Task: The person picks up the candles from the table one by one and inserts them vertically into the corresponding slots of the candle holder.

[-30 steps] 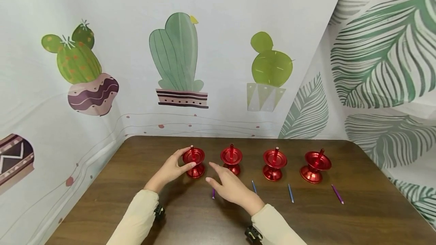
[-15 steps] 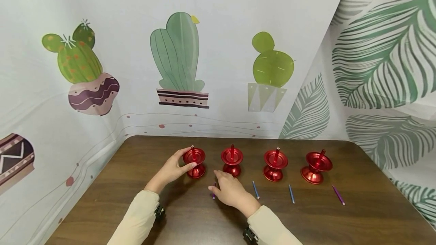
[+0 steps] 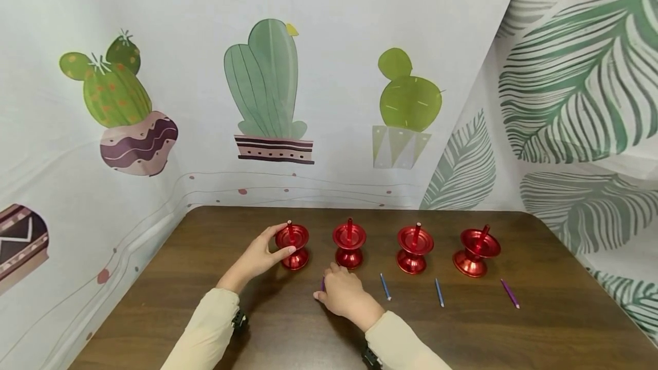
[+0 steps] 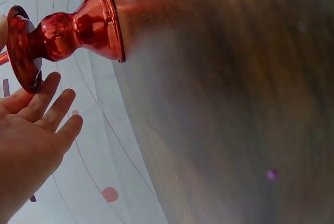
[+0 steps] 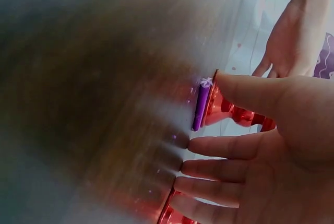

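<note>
My left hand (image 3: pixel 257 257) holds the leftmost red metal candle holder (image 3: pixel 295 260) by its dish, thumb at the near rim and fingertips at the far side. The holder stands upright on the table, a thin red post rising from its dish. In the left wrist view, the holder's shiny stem (image 4: pixel 57 36) shows beside the fingers. My right hand (image 3: pixel 345 291) is low over the table by a small purple candle (image 5: pixel 202 104). That candle lies between the spread thumb and straight fingers, its white wick showing in the right wrist view; the hand partly covers it in the head view.
Three more red candle holders stand in a row to the right: one (image 3: pixel 349 254) behind my right hand, another (image 3: pixel 411 258), and the rightmost (image 3: pixel 470 263). Before them lie two blue candles (image 3: pixel 385 287) and a purple one (image 3: pixel 510 293). A printed cloth (image 3: pixel 339 101) hangs behind the table.
My right hand has come down and slightly left to the purple candle, its fingers now nearer the table. The left hand stays at the leftmost holder.
</note>
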A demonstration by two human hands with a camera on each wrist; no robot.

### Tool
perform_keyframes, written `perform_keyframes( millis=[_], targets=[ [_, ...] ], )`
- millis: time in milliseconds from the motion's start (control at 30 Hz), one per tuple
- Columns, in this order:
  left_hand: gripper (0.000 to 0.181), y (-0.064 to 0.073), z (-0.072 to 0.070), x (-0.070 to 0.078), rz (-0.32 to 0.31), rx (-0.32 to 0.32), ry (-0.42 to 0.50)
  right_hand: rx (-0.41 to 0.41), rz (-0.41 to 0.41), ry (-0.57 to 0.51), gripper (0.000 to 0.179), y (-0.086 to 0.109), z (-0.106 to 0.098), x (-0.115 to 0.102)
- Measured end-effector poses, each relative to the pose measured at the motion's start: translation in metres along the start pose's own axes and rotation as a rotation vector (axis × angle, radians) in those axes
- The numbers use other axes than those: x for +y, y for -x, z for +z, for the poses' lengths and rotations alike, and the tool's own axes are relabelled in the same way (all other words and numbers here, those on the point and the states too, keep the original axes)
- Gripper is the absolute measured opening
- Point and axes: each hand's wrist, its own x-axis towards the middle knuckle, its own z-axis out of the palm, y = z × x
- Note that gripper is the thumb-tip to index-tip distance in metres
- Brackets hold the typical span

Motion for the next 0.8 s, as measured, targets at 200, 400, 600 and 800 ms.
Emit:
perform_keyframes(
  millis=[200, 400, 600, 800],
  targets=[
    [0.068, -0.001, 0.002, 0.000, -0.009, 0.002, 0.007, 0.010, -0.015, 0.124, 0.043, -0.001, 0.001, -0.006],
    [0.068, -0.001, 0.003, -0.001, 0.001, 0.001, 0.022, 0.047, -0.021, 0.188, 0.029, -0.004, 0.002, -0.011],
    [0.067, -0.001, 0.002, -0.001, 0.025, 0.001, 0.007, 0.048, 0.004, 0.178, 0.016, -0.009, 0.002, -0.015],
    [0.067, -0.002, 0.001, -0.002, 0.038, 0.003, -0.003, 0.038, 0.007, 0.193, 0.016, -0.010, 0.002, -0.015]
  ],
)
